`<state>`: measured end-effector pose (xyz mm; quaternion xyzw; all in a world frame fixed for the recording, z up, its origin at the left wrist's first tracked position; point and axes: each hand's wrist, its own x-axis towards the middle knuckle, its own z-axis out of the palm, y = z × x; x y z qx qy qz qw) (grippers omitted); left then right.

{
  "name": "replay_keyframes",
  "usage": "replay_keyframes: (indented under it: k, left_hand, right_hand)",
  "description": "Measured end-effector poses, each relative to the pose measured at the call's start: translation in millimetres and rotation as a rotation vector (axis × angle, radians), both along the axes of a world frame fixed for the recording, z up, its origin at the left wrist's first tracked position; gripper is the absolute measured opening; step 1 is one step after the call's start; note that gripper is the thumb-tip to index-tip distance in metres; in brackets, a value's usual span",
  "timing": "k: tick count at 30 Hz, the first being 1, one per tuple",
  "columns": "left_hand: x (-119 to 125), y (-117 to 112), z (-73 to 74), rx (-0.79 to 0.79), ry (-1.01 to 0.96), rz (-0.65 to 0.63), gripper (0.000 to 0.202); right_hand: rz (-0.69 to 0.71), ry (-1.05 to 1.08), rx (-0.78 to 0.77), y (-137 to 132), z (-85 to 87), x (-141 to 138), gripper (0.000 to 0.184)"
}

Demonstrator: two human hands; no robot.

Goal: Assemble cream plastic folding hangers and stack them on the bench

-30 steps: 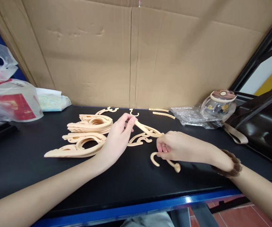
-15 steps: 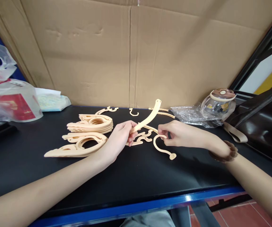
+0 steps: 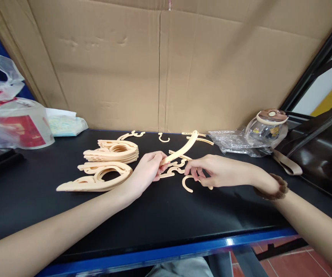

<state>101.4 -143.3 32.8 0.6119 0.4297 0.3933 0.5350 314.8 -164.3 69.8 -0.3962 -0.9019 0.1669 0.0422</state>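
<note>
Pinched in my left hand is a curved cream plastic hanger arm, its far end slanting up to the right. Over a loose hanger hook on the black table hovers my right hand, fingers loosely bent and apart. Part of that hook is hidden beneath the fingers. Between the hands lie more loose hanger pieces. To the left of my left hand, folded hangers rest in a back stack and a nearer group.
Another hook and more hanger parts lie along the cardboard wall. Clear plastic wrap, a lidded bottle and a dark bag stand right. At left are a plastic bag and a tissue pack.
My right hand has let the hook down onto the table and shifted slightly left and lower, fingers parting. The hanger arm in my left hand has tipped lower.
</note>
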Motion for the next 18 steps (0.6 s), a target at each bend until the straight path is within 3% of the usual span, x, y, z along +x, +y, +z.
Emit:
replay_keyframes:
  k: [4,9,12,15,18]
  left_hand:
    - [-2,6,-5.4,0.098,0.083,0.019,0.017]
    - [-6,8,-7.5,0.274,0.226,0.047,0.023]
    - [-7,3,-2.4,0.428,0.328,0.039,0.025]
    - [-7,-6,5.7,0.501,0.414,0.038,0.025]
    - [-7,-14,12.2,0.558,0.509,0.007,0.027]
  right_hand:
    - [-0.124,0.090,0.108,2,3.5,3,0.020]
    - [-0.110,0.475,-0.059,11,8.1,10,0.035]
    - [-0.180,0.597,-0.064,13,6.4,9,0.043]
    - [-0.192,0.634,-0.136,12,0.1,1,0.045]
    - [-0.196,0.671,-0.106,6,-7.7,-10,0.044]
